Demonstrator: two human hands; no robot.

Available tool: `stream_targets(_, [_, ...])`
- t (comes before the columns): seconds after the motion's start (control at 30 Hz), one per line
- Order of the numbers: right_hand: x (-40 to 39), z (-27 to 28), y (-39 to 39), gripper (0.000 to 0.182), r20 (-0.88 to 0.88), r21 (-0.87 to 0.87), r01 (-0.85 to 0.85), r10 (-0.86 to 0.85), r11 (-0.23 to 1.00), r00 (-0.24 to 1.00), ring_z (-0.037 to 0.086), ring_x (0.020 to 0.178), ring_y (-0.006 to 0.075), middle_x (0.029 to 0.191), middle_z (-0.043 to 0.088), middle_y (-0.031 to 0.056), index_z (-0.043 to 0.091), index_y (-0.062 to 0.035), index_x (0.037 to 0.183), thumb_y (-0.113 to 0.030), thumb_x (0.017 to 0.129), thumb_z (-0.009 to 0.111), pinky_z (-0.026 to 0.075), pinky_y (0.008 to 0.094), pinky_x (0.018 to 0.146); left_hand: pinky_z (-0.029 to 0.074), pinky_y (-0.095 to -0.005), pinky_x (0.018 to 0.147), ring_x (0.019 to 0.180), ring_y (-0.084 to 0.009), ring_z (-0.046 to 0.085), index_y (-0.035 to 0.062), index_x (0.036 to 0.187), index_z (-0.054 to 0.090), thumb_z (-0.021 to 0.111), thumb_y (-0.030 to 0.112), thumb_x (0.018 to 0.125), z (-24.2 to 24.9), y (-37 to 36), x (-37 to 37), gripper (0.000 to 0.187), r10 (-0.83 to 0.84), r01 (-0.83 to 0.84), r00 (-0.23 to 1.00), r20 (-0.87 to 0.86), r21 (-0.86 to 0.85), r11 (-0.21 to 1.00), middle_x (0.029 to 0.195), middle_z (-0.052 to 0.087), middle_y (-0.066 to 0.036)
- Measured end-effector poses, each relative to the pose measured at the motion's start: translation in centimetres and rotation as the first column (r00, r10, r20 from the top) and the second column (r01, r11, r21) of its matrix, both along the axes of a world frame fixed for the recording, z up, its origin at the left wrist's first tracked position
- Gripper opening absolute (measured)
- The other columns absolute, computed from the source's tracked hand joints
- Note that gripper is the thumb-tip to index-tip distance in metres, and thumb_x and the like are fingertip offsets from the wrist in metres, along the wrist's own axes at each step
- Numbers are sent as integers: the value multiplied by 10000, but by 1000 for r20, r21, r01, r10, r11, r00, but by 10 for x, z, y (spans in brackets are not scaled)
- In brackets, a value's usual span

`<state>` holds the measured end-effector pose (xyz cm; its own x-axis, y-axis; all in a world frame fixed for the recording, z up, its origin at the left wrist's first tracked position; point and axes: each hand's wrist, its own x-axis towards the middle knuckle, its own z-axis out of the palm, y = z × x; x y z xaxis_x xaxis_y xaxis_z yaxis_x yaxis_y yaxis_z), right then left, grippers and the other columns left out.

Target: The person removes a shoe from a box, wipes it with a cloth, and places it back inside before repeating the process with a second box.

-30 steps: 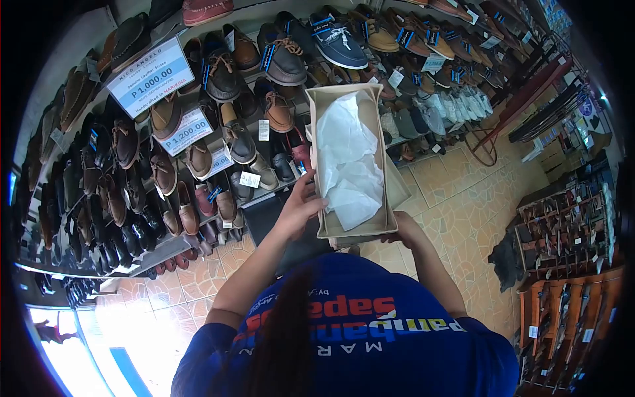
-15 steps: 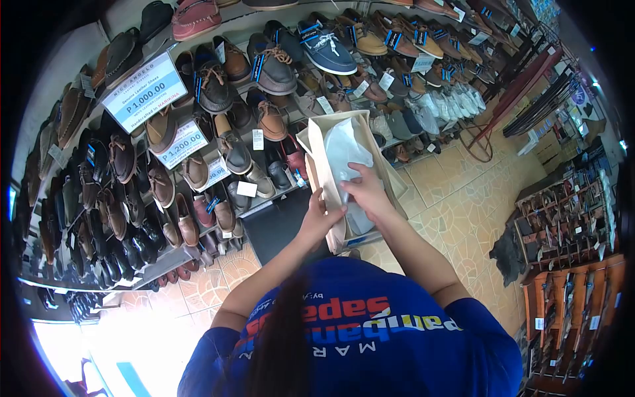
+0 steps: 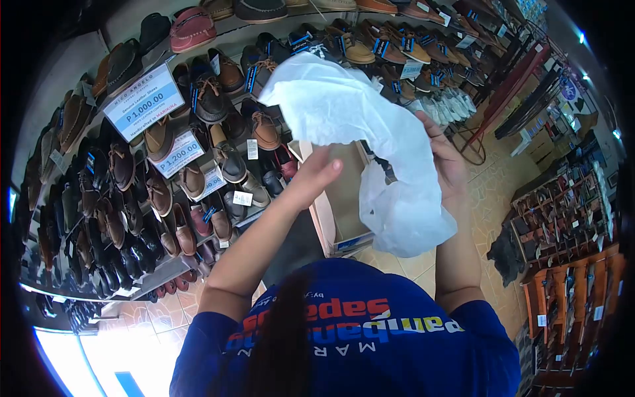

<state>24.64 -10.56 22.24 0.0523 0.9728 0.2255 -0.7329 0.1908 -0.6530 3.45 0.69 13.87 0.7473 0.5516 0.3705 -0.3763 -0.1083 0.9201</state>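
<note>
My right hand grips a bundle of white wrapping paper from its right side, raised above the box. A dark item shows through a gap in the paper; its kind is mostly hidden. The paper's upper end spreads loosely to the left, and its rounded lower end hangs over the box's right side. My left hand is apart from the paper, over the box's left edge, with the thumb out and the fingers somewhat blurred; it holds nothing. Below lies an open cardboard shoe box, its brown inside partly visible.
Shelves of loafers and boat shoes curve along the left and far side, with a price sign among them. A dark flat surface lies left of the box. Wooden racks stand on the right over a tiled floor.
The white paper bundle has come up out of the shoe box and moved right in my right hand, its paper spread wider. My left hand has let go of the box's side and risen.
</note>
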Motion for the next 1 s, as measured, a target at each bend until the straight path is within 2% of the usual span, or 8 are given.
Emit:
stream_targets(0.1, [6, -6, -5, 515, 43, 19, -6, 5, 1000, 999, 533, 1095, 243, 1214, 502, 198, 355, 56, 1286, 55, 793, 506, 450, 354, 933, 351, -384, 986, 1084, -249, 508, 0, 1234, 393, 583, 370, 845, 33, -12, 16, 569, -371, 384, 923, 99, -247, 890, 1141, 534, -145])
stream_targets(0.23, [13, -14, -22, 627, 159, 8, 114, -114, 993, 981, 485, 1154, 230, 1275, 458, 172, 307, 38, 1328, 94, 749, 541, 418, 331, 962, 369, -378, 975, 1038, -225, 540, 21, 1207, 438, 619, 256, 829, 13, -4, 26, 481, -181, 248, 965, 188, -437, 864, 1089, 570, -95])
stream_targets(0.33, [14, -24, -30, 624, 171, -38, 155, -146, 987, 974, 492, 1144, 226, 1268, 470, 162, 331, 31, 1321, 93, 742, 554, 424, 318, 947, 384, -351, 940, 1004, -197, 550, 2, 1145, 500, 653, 201, 791, 5, -16, 37, 434, 7, -11, 996, -90, -50, 999, 1029, 586, -67])
stream_targets(0.47, [13, -39, -27, 602, 276, -94, 227, -194, 969, 942, 532, 1082, 198, 1211, 519, 148, 397, 35, 1283, 86, 719, 602, 438, 294, 910, 407, -315, 854, 1007, -157, 514, -15, 1000, 597, 695, 119, 741, -1, -29, 40, 307, -8, 171, 845, -534, 257, 951, 1025, 576, -63])
stream_targets(0.63, [13, -57, -34, 441, 619, -244, 324, -110, 914, 778, 583, 931, 140, 1096, 583, 129, 537, 39, 1133, 19, 714, 673, 463, 243, 793, 371, -381, 875, 1058, -290, 460, 52, 728, 556, 721, 11, 529, 3, -32, 29, 262, 532, -378, 846, 20, 727, 573, 1059, 525, -104])
stream_targets(0.7, [13, -59, -38, 315, 748, -365, 361, 40, 858, 662, 567, 898, 109, 1081, 581, 114, 596, 38, 999, -49, 716, 705, 441, 219, 757, 289, -472, 962, 1104, -342, 439, 76, 856, 541, 724, 66, 543, 14, -37, 26, 362, 617, -509, 757, 216, 787, 349, 1097, 524, -113])
stream_targets(0.87, [-5, -61, -34, 251, 728, -50, 295, -167, 954, 665, 546, 908, 100, 1052, 570, 68, 585, 13, 953, -76, 744, 691, 417, 243, 785, 376, -429, 925, 1003, -299, 549, 64, 1037, 501, 723, 90, 596, -4, -32, 19, 494, 533, -241, 843, -70, 837, 492, 1027, 569, -151])
stream_targets(1.0, [-12, -62, -37, 336, 658, -83, 159, -65, 984, 751, 563, 918, 122, 1052, 572, 87, 502, -5, 1072, -73, 780, 654, 446, 267, 805, 486, -295, 770, 854, -229, 619, 24, 1117, 476, 731, 66, 628, 4, -37, 18, 553, 492, -323, 850, -189, 551, 770, 951, 602, -136])
